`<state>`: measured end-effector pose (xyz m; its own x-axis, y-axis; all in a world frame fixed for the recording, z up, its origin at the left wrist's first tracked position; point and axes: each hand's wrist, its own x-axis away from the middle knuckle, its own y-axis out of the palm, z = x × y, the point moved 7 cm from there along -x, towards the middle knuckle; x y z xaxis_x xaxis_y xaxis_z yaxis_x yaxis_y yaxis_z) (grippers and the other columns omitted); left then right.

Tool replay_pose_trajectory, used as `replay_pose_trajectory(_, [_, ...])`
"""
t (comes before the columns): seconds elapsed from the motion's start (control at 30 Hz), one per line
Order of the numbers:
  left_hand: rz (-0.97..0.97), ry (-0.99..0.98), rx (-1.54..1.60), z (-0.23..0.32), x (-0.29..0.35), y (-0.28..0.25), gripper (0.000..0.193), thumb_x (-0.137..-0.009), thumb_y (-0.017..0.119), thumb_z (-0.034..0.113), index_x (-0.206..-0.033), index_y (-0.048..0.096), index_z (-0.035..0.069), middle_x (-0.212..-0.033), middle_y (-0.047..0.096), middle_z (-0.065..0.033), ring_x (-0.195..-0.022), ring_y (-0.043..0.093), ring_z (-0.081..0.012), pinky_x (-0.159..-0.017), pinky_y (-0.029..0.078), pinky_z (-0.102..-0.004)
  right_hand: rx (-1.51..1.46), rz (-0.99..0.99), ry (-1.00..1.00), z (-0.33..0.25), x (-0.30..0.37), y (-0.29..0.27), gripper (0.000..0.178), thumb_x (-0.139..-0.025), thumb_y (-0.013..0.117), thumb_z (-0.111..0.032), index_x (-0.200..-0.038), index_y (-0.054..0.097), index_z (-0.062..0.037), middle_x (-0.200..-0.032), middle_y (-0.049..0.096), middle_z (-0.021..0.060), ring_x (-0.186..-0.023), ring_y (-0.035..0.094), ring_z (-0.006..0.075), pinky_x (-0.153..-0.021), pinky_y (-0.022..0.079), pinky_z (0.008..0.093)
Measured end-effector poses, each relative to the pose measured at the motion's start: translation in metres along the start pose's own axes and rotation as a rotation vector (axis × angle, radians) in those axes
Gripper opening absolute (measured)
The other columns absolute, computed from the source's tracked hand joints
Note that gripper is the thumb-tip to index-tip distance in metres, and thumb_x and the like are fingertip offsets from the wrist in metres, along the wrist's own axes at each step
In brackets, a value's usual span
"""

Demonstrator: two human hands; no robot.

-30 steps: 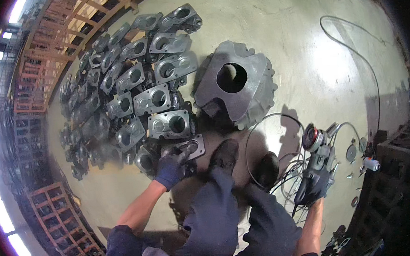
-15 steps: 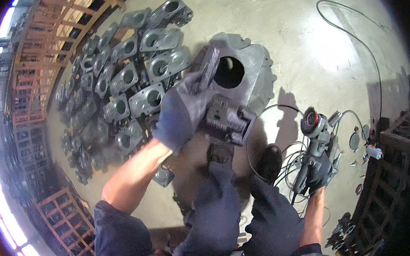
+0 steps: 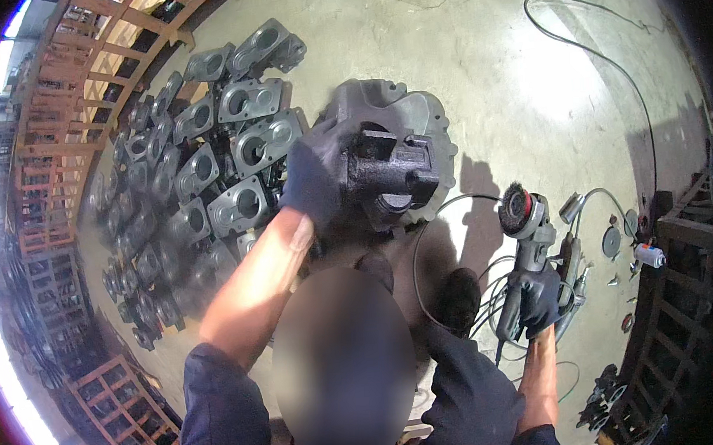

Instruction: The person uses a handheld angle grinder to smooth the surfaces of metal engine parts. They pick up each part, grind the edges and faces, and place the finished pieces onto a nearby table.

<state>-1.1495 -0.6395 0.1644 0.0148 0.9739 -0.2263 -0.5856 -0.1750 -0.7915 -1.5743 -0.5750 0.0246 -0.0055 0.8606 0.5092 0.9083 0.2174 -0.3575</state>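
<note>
My left hand (image 3: 313, 172), in a dark glove, grips the left side of a black cast metal part (image 3: 390, 173). This part is over a larger grey casting (image 3: 436, 126) on the floor and covers much of it; I cannot tell whether the two touch. In my gloved right hand (image 3: 537, 299) is an angle grinder (image 3: 532, 247), held by its body to the right of the castings. Its round wire cup brush (image 3: 516, 211) points up, apart from the black part.
Rows of grey castings (image 3: 247, 201) fill the floor at left, by wooden crates (image 3: 46, 153). Cables (image 3: 426, 275) loop between my legs and the grinder. Around it at right lie another tool (image 3: 572, 261), a disc (image 3: 612, 242) and a white can (image 3: 650, 255). A blurred oval covers the lower middle.
My left hand has turned the black part over, so another face shows, and it now hides the round hole of the grey casting. The right hand keeps hold of the angle grinder.
</note>
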Motion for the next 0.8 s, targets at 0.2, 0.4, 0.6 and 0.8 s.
replay_pose_trajectory(0.2, [0.275,-0.272,0.206,0.002,0.069,0.017,0.045,-0.083,0.074,0.022,-0.123,0.062,0.005,-0.122,0.062,-0.0229,-0.104,0.065,-0.0403,-0.101,0.046,-0.0431,0.015,0.057,0.098,0.011,-0.006,-0.004,0.025,-0.071,0.071,-0.02,-0.087,0.063,-0.0027,-0.071,0.062,0.0044,-0.059,0.057,0.0155,-0.056,0.047,0.0326])
replay_pose_trajectory(0.4, [0.089,-0.316,0.331,-0.005,0.06,0.02,0.035,-0.092,0.067,0.035,-0.103,0.069,0.002,-0.092,0.07,-0.0171,-0.086,0.069,-0.0288,-0.079,0.053,-0.0402,-0.022,0.032,0.053,-0.002,0.0,0.005,0.028,-0.07,0.072,-0.019,-0.091,0.063,-0.0021,-0.073,0.063,0.0046,-0.062,0.057,0.0152,-0.056,0.048,0.0328])
replay_pose_trajectory(0.6, [-0.15,-0.194,-0.253,0.04,-0.019,-0.001,0.041,-0.086,0.069,0.043,-0.092,0.071,0.002,-0.082,0.068,-0.0233,-0.077,0.068,-0.0403,-0.066,0.053,-0.0462,0.021,0.066,-0.117,0.001,0.01,-0.016,0.024,-0.073,0.072,-0.018,-0.089,0.062,-0.002,-0.073,0.062,0.0031,-0.062,0.055,0.0145,-0.057,0.047,0.0318])
replay_pose_trajectory(0.8, [-0.498,-0.155,-0.441,0.003,-0.053,0.021,0.031,-0.081,0.067,0.03,-0.098,0.075,0.006,-0.095,0.071,-0.0225,-0.09,0.07,-0.038,-0.079,0.056,-0.0441,-0.085,-0.01,-0.094,0.014,0.0,-0.01,0.023,-0.075,0.07,-0.016,-0.093,0.064,-0.0031,-0.076,0.064,0.0031,-0.064,0.057,0.0152,-0.057,0.047,0.0323])
